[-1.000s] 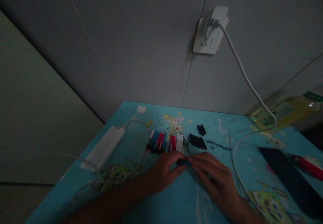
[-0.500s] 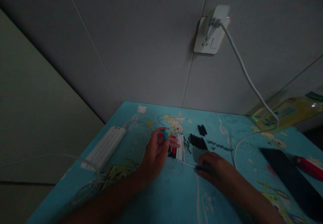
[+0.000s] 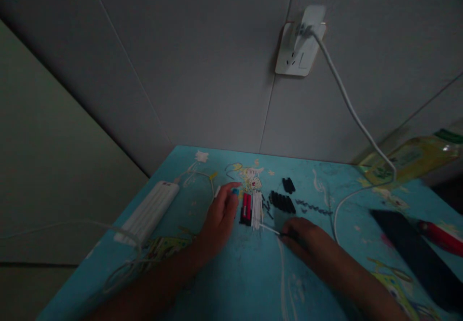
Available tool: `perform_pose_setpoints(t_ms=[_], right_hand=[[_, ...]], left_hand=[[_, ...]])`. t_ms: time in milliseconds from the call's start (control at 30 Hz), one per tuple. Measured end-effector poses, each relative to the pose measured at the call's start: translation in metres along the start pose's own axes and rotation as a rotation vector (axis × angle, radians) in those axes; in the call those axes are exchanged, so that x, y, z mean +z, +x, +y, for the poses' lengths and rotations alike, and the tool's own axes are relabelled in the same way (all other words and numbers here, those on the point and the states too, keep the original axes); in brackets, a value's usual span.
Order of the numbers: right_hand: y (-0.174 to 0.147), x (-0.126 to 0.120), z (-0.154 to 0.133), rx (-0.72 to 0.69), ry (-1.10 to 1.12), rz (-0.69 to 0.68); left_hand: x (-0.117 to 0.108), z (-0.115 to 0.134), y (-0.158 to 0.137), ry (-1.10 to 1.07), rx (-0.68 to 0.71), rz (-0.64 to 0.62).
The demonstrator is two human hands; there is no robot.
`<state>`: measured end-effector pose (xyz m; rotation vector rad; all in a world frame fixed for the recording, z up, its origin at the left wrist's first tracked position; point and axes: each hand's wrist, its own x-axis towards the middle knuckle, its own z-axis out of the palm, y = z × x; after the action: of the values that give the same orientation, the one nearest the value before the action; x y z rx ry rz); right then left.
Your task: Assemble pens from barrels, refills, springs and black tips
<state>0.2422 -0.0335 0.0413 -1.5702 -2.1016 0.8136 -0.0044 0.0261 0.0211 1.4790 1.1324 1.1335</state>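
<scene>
My left hand (image 3: 220,215) is closed around a small blue-ended piece (image 3: 235,192), pinched between thumb and fingers; most of it is hidden. Just right of these fingers lie red and black pen barrels (image 3: 246,207). Beside the barrels is a row of thin white sticks (image 3: 256,209), like pen refills. My right hand (image 3: 306,234) grips a thin white rod with a dark end (image 3: 271,230), its tip reaching the lower end of the row. Short black tubes (image 3: 282,202) lie beyond that hand, with small dark bits (image 3: 266,206) between them and the sticks.
A white power strip (image 3: 148,210) with a looped cable lies at left. A wall socket (image 3: 298,51) holds a plugged charger, its cord running down to the table (image 3: 253,282). At right are small dark clips (image 3: 314,207), a dark flat strip (image 3: 412,253), a red-handled tool (image 3: 439,236) and a yellow bottle (image 3: 412,162).
My left hand's fingers have drawn back from over the red barrels, uncovering them, and the blue-ended piece shows less. The rod in my right hand has tilted slightly, its tip nearer the white sticks.
</scene>
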Motion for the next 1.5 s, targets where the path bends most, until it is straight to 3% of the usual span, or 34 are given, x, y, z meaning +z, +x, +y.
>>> perform_pose_setpoints(t_ms=[267,667,833,1133,1333,1500], right_hand=[[0.001,0.0,-0.011,0.0,0.123,0.055],[-0.001,0.001,-0.016,-0.044,0.106,0.041],[0.001,0.002,-0.012,-0.072,0.069,0.026],[0.004,0.005,-0.005,-0.12,0.072,0.054],[0.004,0.014,-0.005,-0.235,0.131,0.055],[0.006,0.026,-0.012,-0.248,0.241,0.062]], left_hand=[[-0.001,-0.006,-0.002,0.321,0.235,-0.173],[0.002,-0.001,-0.006,0.43,0.233,-0.449],[0.003,-0.001,-0.007,0.554,0.296,-0.482],[0.003,-0.006,-0.01,0.968,0.482,-0.518],[0.009,-0.008,-0.017,1.028,0.524,-0.547],[0.012,-0.015,-0.022,1.026,0.535,-0.545]])
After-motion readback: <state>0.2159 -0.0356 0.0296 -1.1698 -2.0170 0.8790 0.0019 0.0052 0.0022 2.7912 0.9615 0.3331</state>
